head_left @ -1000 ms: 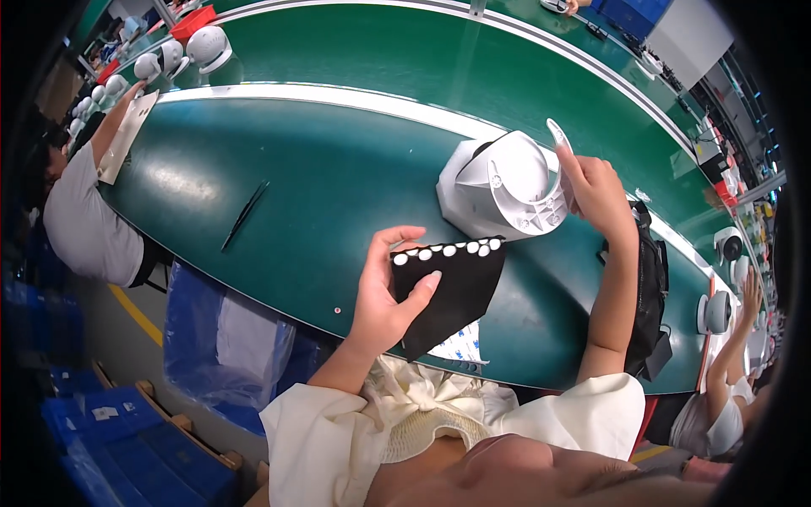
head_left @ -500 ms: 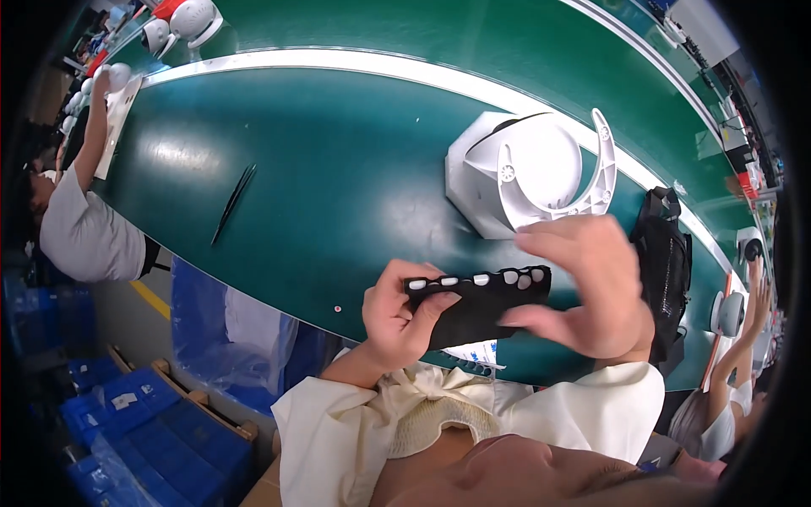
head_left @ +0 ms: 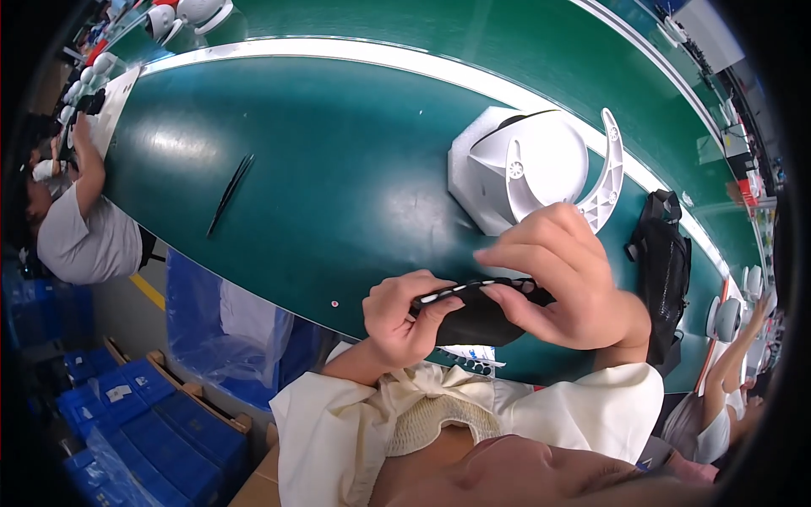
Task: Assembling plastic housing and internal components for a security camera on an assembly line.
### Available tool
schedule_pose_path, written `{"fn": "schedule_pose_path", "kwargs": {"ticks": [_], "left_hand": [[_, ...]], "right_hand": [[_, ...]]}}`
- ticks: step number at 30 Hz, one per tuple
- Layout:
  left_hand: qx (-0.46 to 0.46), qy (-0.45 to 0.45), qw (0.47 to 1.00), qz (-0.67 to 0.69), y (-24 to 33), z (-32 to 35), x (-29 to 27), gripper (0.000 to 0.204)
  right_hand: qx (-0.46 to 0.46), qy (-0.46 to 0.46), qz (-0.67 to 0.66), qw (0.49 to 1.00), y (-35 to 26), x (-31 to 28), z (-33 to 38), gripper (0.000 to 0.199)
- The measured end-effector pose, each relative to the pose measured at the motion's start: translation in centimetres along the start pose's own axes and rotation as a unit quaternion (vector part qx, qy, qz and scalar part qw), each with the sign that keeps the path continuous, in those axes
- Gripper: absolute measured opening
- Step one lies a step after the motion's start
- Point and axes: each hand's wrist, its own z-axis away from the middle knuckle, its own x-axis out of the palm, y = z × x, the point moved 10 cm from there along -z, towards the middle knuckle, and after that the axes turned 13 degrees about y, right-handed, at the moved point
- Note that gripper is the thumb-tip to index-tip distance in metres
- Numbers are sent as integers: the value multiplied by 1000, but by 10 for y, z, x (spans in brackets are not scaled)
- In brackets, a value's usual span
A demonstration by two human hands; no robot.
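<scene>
Broadly, a long green bench (head_left: 338, 169) curves across the view with much bare surface to the left, where only a thin dark stick (head_left: 230, 193) lies, and a person in a grey shirt (head_left: 80, 237) works at its far left end. Near its front edge sits a white moulded housing (head_left: 528, 169) with a white crescent piece (head_left: 610, 173) against it and a black bag (head_left: 663, 258) just right. Closest, the left hand (head_left: 404, 314) and right hand (head_left: 564, 279) both close their grip on a black flat strip (head_left: 475, 314) carrying a row of small white dots, held above the bench's near edge.
</scene>
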Motion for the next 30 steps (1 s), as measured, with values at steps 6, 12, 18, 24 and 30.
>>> {"fn": "schedule_pose_path", "kwargs": {"ticks": [6, 12, 18, 24, 30], "left_hand": [[14, -30, 995, -98, 1, 4, 8, 20], [-24, -25, 995, -98, -8, 7, 6, 22], [-117, -50, 984, -121, -26, 8, -1, 22], [-203, -56, 977, 39, -38, 14, 4, 20], [-222, -122, 967, -23, -41, 20, 14, 24]], "right_hand": [[-40, -53, -22, 998, -8, 13, 4, 31], [-83, -45, 10, 996, -15, 10, 6, 36], [-176, 4, 35, 984, -32, 12, 11, 34], [-140, -11, -225, 964, -22, -5, -3, 17], [135, 149, -190, 961, 73, -38, -18, 29]]}}
